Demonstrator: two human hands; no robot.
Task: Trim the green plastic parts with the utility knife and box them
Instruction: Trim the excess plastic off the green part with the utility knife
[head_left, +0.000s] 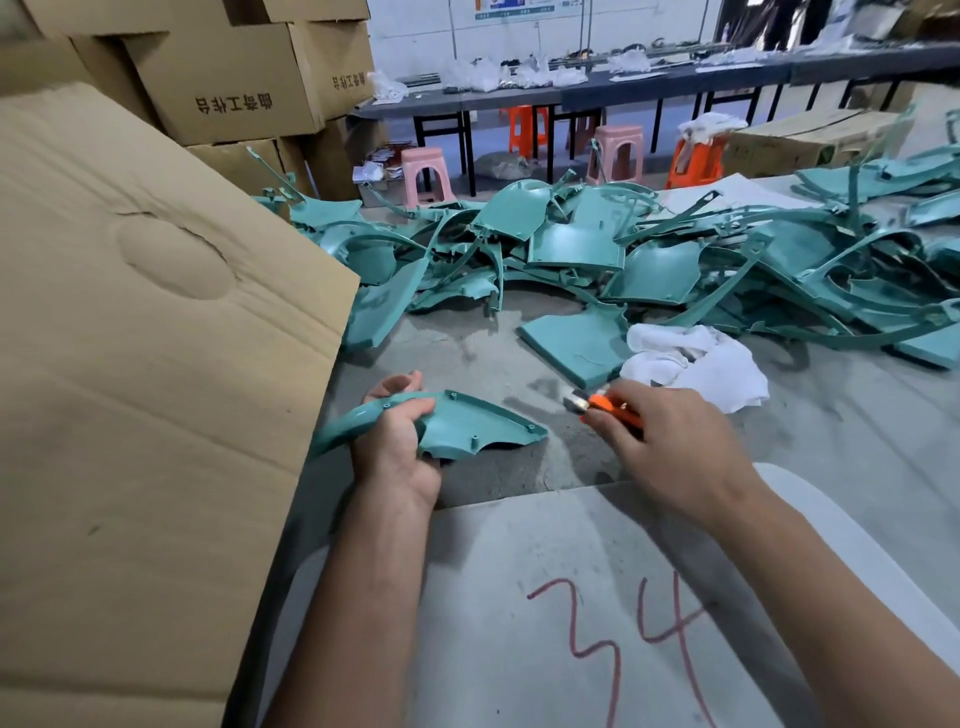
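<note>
Bench (467, 358): grey, scuffed, holds green parts pile (649, 254).
Left hand (400, 441): fingers grasp green part (467, 423) near cardboard box (145, 364).
Right hand (675, 447): clenched round utility knife (605, 405).
Room: stools, stacked cartons behind the pile.

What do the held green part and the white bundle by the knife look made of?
Green part: moulded plastic, smooth satin sheen, with screw bosses. White bundle: soft crumpled cloth, probably a rag or gloves. Utility knife: orange, likely plastic, body.
</note>
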